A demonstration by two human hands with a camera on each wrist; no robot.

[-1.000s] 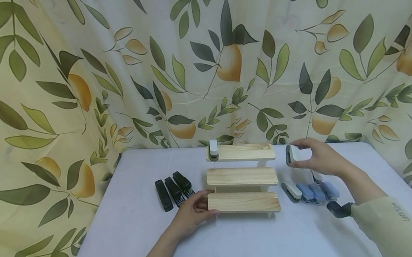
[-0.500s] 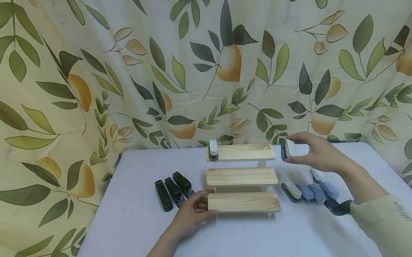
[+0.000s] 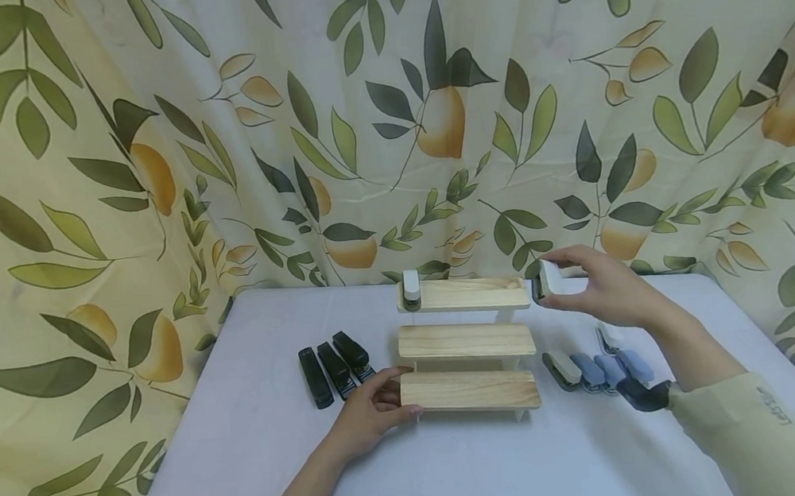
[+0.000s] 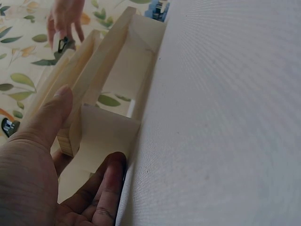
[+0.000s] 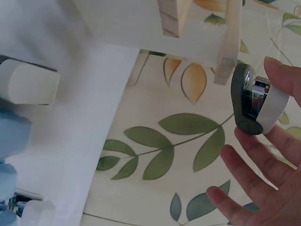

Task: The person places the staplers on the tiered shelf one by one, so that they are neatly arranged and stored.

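Right hand (image 3: 606, 292): raised above the counter (image 3: 506, 477), thumb and fingers pinching a white stapler (image 5: 276, 110) with a dark green base. Right wrist view shows bright metal between cover and base; the other fingers are spread, off the stapler. The stapler is in the air just beside the right end of the rack's top step (image 3: 477, 294). Contact with the board: cannot tell.

Left hand (image 3: 366, 415): gripping the left end of the wooden rack (image 3: 469, 389) at its bottom step. Thumb lies along the board; the remaining fingers curl by the white side support (image 4: 108, 132).

Rack: three pale wood steps rising toward the back, standing near the middle of the counter. A second white stapler (image 3: 412, 286) sits at the left end of the top step, lengthwise front to back.

Left of rack, on counter: three black staplers (image 3: 317, 378), side by side, slightly slanted, near the left hand.

Right of rack, on counter: a grey-white stapler (image 3: 562, 368), then three blue staplers (image 3: 609, 371) in a close row. Another white stapler (image 3: 610, 335) lies behind the blue ones, partly hidden.

Surroundings: curtain (image 3: 214, 138) with leaves and orange fruit behind the counter; pale sleeves (image 3: 746, 430) on both arms, a black object (image 3: 645, 397) at each wrist.
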